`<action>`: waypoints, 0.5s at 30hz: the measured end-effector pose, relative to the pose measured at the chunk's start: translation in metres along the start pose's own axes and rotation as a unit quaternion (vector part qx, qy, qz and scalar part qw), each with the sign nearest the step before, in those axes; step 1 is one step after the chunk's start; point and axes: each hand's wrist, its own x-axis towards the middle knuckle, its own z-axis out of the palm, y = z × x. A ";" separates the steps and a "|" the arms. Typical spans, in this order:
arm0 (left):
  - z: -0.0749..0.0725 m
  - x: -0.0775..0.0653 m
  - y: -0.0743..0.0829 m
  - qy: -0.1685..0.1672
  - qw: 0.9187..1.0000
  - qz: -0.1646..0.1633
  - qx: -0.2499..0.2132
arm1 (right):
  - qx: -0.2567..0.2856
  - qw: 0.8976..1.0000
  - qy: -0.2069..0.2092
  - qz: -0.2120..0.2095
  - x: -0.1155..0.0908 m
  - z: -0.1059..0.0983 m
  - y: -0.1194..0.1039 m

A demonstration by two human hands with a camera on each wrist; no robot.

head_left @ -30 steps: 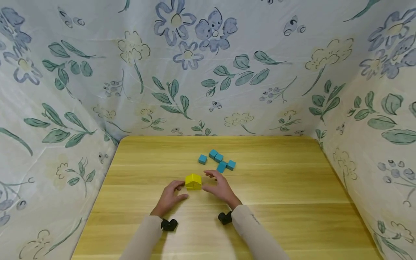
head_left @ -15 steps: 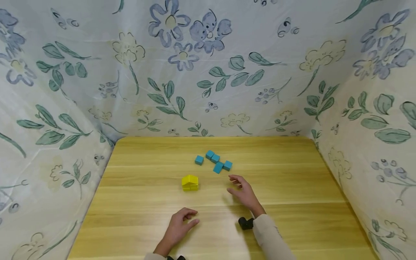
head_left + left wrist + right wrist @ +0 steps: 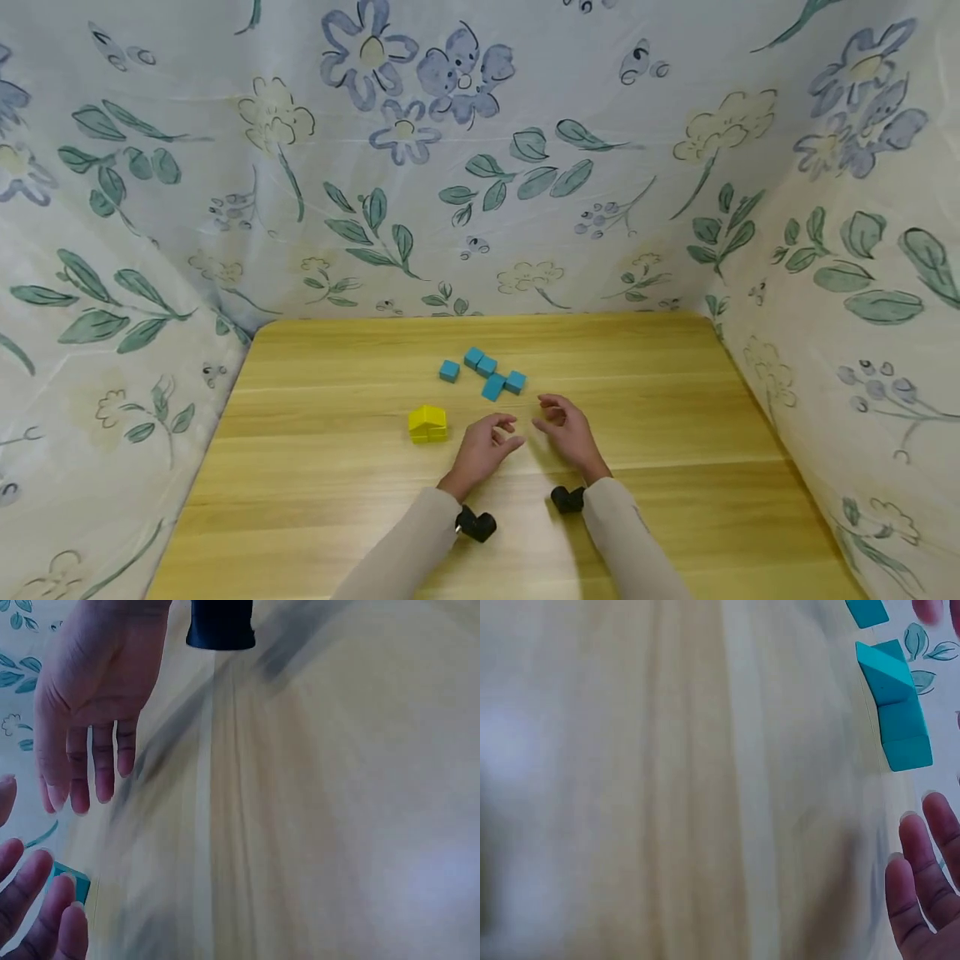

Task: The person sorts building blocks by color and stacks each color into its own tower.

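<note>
My left hand (image 3: 480, 452) is over the table between the yellow blocks and my right hand, its fingers loosely bent and holding nothing. My right hand (image 3: 572, 435) faces it from the right, also holding nothing, with a small gap between the two. To the left of my left hand stands a small house-shaped stack of yellow blocks (image 3: 427, 425) with a peaked top. Beyond the hands lie several loose blue blocks, among them a blue wedge block (image 3: 493, 387). In the right wrist view, blue blocks (image 3: 904, 731) appear past the fingers (image 3: 919, 881) of my right hand.
The wooden table (image 3: 315, 500) has a floral cloth (image 3: 450, 208) behind it and along both sides. A separate blue cube (image 3: 449, 371) lies left of the other blue blocks. A black wrist device (image 3: 477, 525) sits on my left wrist, another (image 3: 567, 500) on the right.
Both hands have come off the yellow stack, which stays in place on the table. My right hand has moved right; my left hand drew back, then went forward and right towards it.
</note>
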 end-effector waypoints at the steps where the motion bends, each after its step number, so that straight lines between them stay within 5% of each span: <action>1: 0.002 0.009 -0.001 0.009 1.000 0.006 0.010 | 0.002 1.000 0.003 0.003 0.003 0.001 0.000; 9: 0.001 0.058 0.003 0.065 0.994 0.013 0.092 | 0.019 1.000 0.016 -0.007 0.026 0.011 0.002; 15: -0.003 0.079 0.007 0.031 0.989 0.008 0.147 | 0.035 0.999 0.034 -0.024 0.034 0.016 -0.005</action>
